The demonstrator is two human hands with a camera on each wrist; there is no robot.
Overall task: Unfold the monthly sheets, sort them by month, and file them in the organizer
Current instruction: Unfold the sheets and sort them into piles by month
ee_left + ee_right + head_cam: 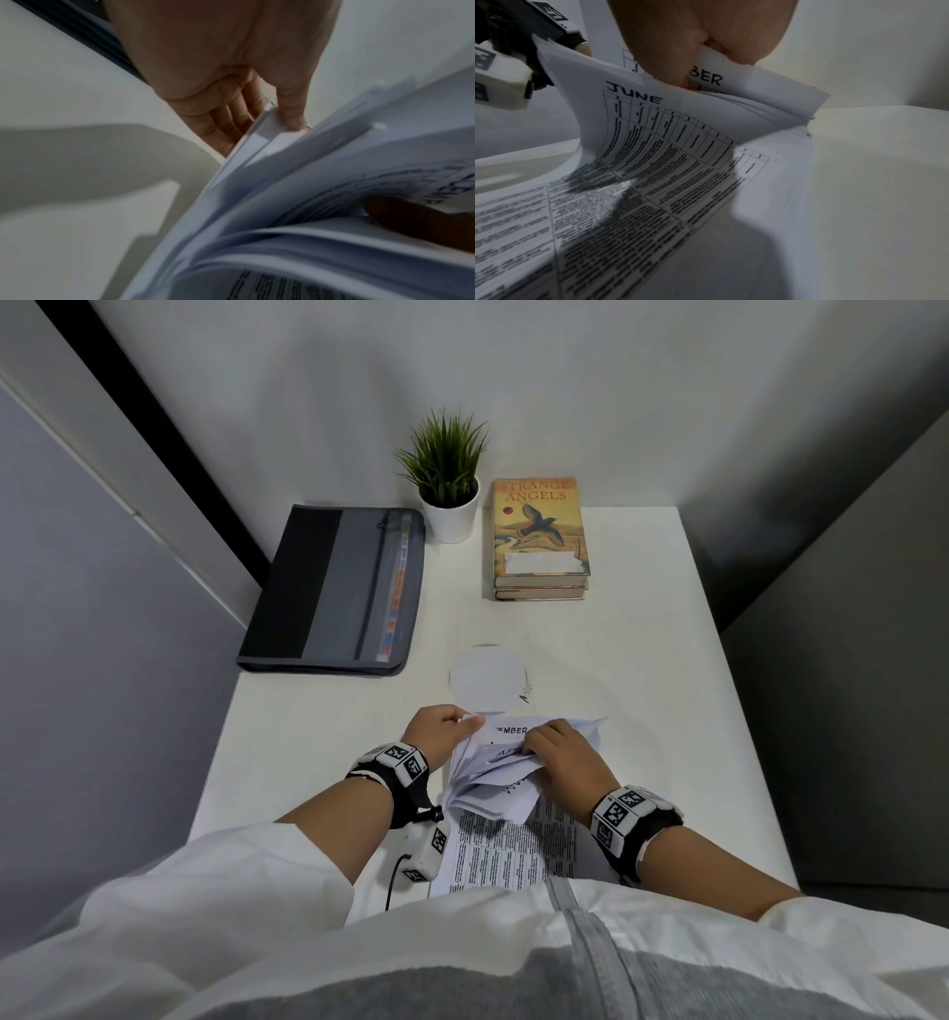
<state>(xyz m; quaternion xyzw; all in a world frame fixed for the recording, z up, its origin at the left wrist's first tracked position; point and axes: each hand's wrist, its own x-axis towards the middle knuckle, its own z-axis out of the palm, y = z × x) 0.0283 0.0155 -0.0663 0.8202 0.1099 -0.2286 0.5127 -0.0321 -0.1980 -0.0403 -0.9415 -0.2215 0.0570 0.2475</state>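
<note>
A loose bundle of white monthly sheets (pixel 500 778) lies at the near middle of the white table (pixel 642 660), printed with tables and month headings. My left hand (pixel 436 729) pinches the far left corner of the sheets (pixel 270 125) between thumb and fingers. My right hand (pixel 557 755) grips folded sheets (pixel 713 58) in the middle of the bundle. A sheet headed JUNE (pixel 634 95) curves up below the right hand; another ends in "BER". The dark grey organizer (pixel 336 590) lies shut at the far left of the table, coloured tabs showing.
A small potted plant (pixel 449 480) stands at the back, next to two stacked books (pixel 539 541). A faint round mark (pixel 485 680) shows on the tabletop just beyond the sheets. Grey partition walls close in left and right.
</note>
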